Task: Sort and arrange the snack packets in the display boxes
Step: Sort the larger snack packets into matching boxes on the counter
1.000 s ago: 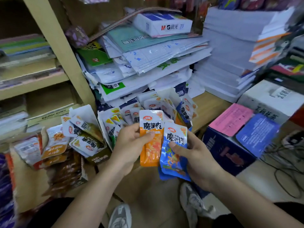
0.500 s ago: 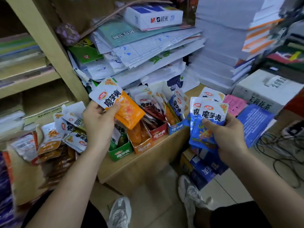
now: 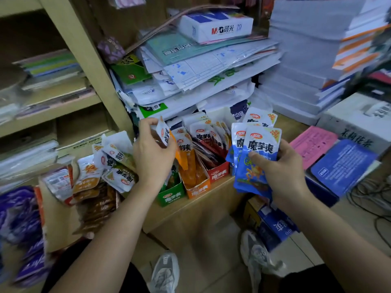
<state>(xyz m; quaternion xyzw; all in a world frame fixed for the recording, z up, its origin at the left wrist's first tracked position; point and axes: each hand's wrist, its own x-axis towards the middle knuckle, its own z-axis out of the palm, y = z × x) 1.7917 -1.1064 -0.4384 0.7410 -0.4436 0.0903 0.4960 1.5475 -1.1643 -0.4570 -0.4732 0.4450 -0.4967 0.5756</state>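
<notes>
My left hand, at the middle of the frame, pinches the white top of an orange packet, which hangs tilted over the orange display box. That box stands between the green box and the red box. Right of centre, my right hand grips a stack of blue packets, thumb across the front, just beside the red box.

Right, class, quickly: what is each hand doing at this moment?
Left hand: pinches an orange snack packet by its white top.
Right hand: grips a stack of blue snack packets.
</notes>
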